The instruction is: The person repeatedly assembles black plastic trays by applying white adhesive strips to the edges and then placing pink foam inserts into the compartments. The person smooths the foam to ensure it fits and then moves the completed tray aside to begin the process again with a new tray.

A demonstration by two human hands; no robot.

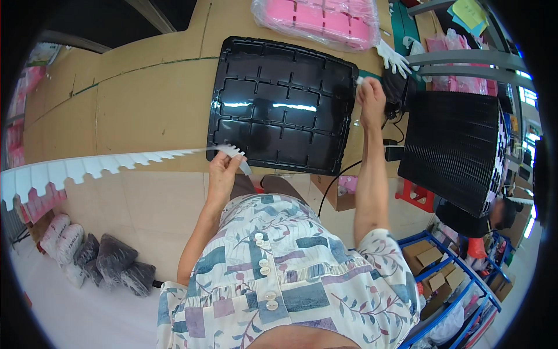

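Observation:
A black plastic tray [273,125] with moulded compartments lies on the cardboard-covered table in front of me. My left hand [222,174] is closed at its near left corner, pinching a long white strip [104,167] with a notched edge. The strip stretches away to the left rim of the view, and its short end hangs past my fingers. My right hand [371,100] is beside the tray's far right corner, fingers pinched together. Something small and whitish shows at those fingertips, too small to name.
Pink trays [319,20] in clear wrap lie beyond the black tray, near a white glove [393,58]. A tall stack of black trays [450,148] stands at the right. Metal bars [465,58] cross the far right. Bagged goods [116,259] sit on the floor at left.

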